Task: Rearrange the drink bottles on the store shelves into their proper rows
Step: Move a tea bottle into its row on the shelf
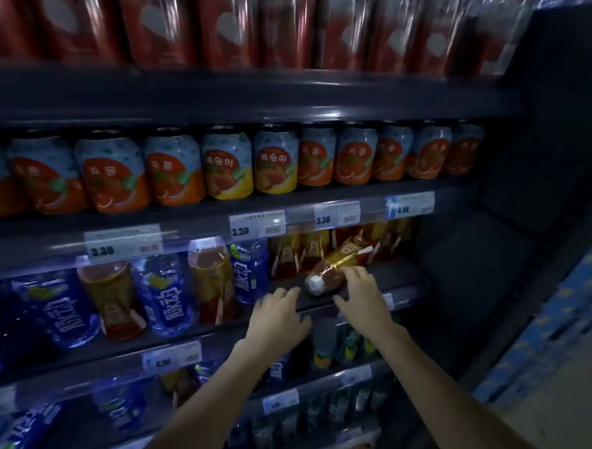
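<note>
A tea bottle (335, 265) with a gold label and white cap lies on its side on the dark middle shelf (401, 274), cap pointing toward me. My right hand (364, 298) is at its near side, fingertips touching the label, thumb spread below the neck, not wrapped around it. My left hand (279, 318) hovers with spread fingers over the shelf edge, just left of the cap, holding nothing. More tea bottles (298, 253) stand upright behind. To the left, blue bottles (167, 293) and tea bottles (212, 281) alternate in one row.
Orange and yellow fruit cans (229, 166) fill the shelf above, tall red cans (222, 24) the top one. Price tags (257, 222) line the shelf fronts. Green-capped bottles (350, 344) sit on the shelf below. Blue cartons (556, 327) are stacked at the right.
</note>
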{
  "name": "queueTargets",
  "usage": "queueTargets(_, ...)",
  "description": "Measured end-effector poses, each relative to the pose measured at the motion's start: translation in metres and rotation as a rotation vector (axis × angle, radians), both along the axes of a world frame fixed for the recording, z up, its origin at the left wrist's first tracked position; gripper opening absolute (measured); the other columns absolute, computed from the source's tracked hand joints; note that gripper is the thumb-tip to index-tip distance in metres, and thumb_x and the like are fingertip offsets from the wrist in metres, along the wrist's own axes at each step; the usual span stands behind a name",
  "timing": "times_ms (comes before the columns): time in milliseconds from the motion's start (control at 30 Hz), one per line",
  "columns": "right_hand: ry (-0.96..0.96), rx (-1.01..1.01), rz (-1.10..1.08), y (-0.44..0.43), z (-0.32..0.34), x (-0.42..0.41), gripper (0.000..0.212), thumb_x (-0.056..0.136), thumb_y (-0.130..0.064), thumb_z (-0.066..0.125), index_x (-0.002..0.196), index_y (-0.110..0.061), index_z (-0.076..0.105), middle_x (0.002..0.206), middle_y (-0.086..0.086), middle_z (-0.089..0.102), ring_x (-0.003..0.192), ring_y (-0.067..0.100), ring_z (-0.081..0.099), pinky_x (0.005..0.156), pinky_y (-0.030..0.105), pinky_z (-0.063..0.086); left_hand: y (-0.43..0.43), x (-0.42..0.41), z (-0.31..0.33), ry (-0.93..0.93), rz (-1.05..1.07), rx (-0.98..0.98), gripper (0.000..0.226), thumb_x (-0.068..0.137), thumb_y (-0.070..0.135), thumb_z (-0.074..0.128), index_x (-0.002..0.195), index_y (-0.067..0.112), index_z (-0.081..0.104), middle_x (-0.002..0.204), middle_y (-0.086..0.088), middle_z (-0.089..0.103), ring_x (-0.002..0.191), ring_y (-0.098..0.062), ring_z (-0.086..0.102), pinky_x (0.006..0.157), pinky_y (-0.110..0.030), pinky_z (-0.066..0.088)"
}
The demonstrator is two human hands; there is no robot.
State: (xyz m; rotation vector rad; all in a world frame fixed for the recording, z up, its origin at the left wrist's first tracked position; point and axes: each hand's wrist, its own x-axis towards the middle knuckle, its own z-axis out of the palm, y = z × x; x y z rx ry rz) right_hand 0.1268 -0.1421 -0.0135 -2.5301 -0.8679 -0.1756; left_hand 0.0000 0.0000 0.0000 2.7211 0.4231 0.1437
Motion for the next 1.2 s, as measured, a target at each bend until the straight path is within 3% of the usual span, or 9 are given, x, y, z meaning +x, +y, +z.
queueTargets(233,-0.123,-0.055,0.012,0.012,-0.003,0.028,0.070,0.085,-0.029,0.072,0.144,-0.010,0.039,0.150,0.010,0.038,0.138,0.028,0.032,0.105,0.042,0.041,-0.003,0.006,-0.020,0.042,0.089,0.097,0.062,0.089,0.057,0.043,0.135,0.017,0.045,0.129,-0.005,0.050,0.120,-0.029,0.042,0.100,-0.041,0.038)
queueTargets(533,-0.132,-0.078,0.114,0.010,-0.008,0.043,0.084,0.078,-0.038,0.079,0.146,-0.012,0.038,0.154,0.007,0.035,0.144,0.025,0.024,0.113,0.042,0.031,-0.005,0.003,-0.036,-0.056,0.102,0.168,0.064,0.086,0.066,0.039,0.125,0.017,0.055,0.120,-0.004,0.048,0.116,-0.027,0.043,0.097,-0.039,0.037)
queueTargets(867,-0.231,-0.065,0.095,0.014,-0.009,0.044,0.084,0.068,-0.041,0.084,0.139,-0.011,0.049,0.145,0.008,0.046,0.139,0.027,0.036,0.108,0.045,0.035,-0.005,0.002,-0.042,-0.092,0.124,0.187,0.070,0.084,0.071,0.036,0.129,0.019,0.053,0.121,-0.003,0.047,0.116,-0.026,0.044,0.098,-0.039,0.037)
queueTargets(1200,-0.275,0.032,0.103,0.013,-0.016,0.044,0.077,0.063,-0.032,0.089,0.129,-0.004,0.060,0.134,0.014,0.058,0.127,0.035,0.049,0.103,0.051,0.041,-0.006,0.001,-0.044,-0.095,0.128,0.217,0.072,0.084,0.071,0.036,0.130,0.019,0.052,0.120,-0.004,0.047,0.114,-0.027,0.042,0.097,-0.040,0.037)
